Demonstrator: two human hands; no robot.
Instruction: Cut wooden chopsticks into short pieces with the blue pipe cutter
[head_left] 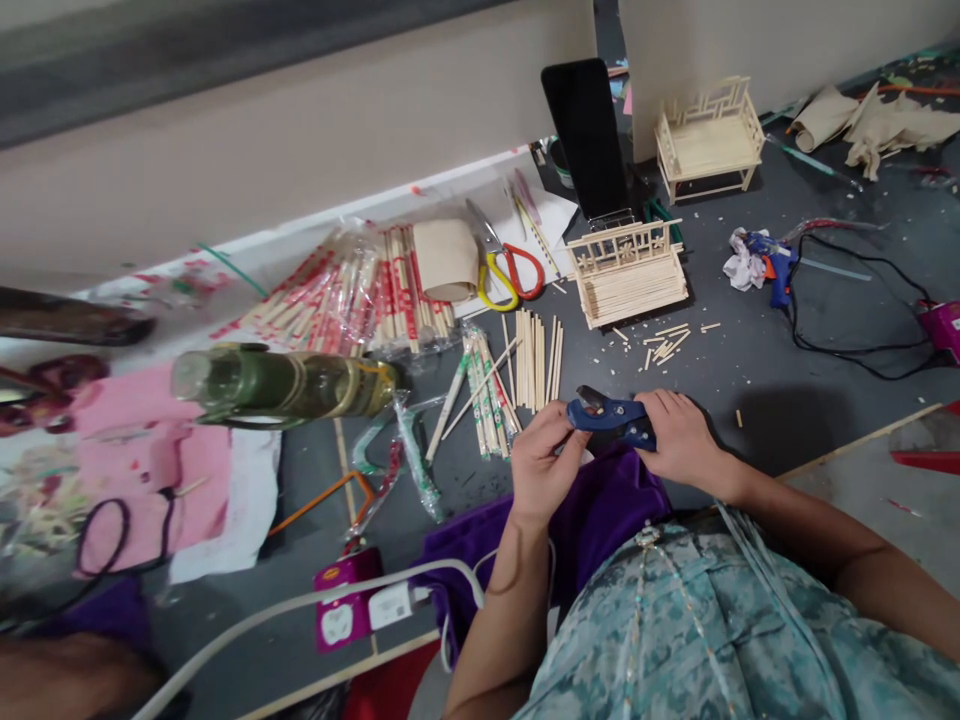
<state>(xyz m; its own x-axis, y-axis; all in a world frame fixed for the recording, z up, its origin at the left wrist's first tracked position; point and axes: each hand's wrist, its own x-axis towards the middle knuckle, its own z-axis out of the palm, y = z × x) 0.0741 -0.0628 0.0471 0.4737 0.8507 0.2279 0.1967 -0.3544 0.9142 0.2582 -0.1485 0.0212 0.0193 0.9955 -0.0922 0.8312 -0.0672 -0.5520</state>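
Observation:
My right hand [679,435] is wrapped round the handles of a blue cutting tool [615,415] with a dark blade, held over the table's near edge. At the tool's jaw end my left hand [546,455] is closed in a pinch; whatever lies between its fingers is too small to make out. Just beyond the hands lie a row of thin wooden sticks [531,360] and several short cut pieces [666,345]. A small bench-like stick model [634,285] stands behind them, and a second stick model [709,145] is farther back. Purple cloth [607,510] lies under my hands.
Wrapped chopsticks [337,290], scissors [514,270] and a propped-up phone [589,135] are at the back. A green bottle [285,385] lies left. A glue gun [781,275] with a black cable is right. Another person's arm [67,675] shows at the lower left.

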